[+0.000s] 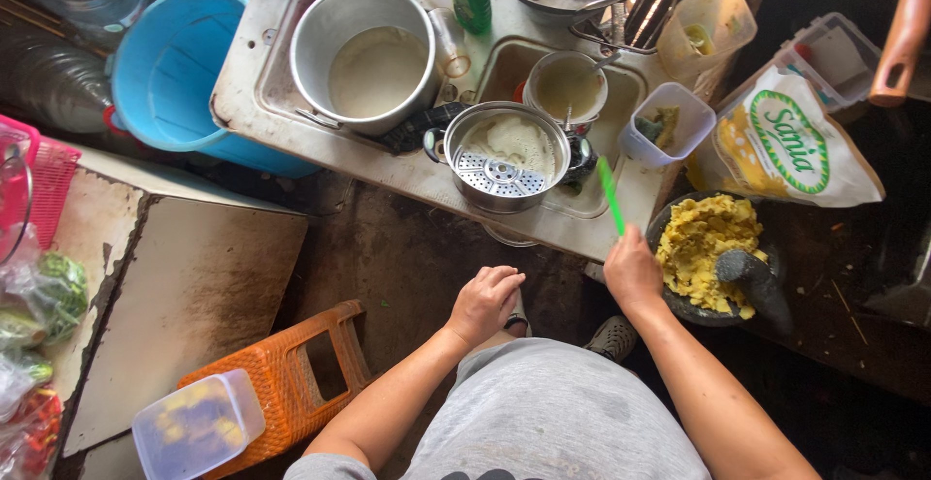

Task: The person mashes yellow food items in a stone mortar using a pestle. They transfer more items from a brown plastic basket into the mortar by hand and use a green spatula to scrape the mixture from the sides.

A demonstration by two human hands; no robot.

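My right hand grips a thin green utensil that points up over the sink edge. It hovers beside a dark stone mortar filled with yellow mashed paste; a grey pestle leans in the mortar. My left hand rests loosely curled on my knee and holds nothing. In front of both hands a steel pot stands on the sink, with a perforated steamer plate and pale batter inside.
A large steel pot of pale liquid and a smaller one sit in the sink. A blue bucket stands left, an orange stool with a plastic box lower left, a printed bag and containers right.
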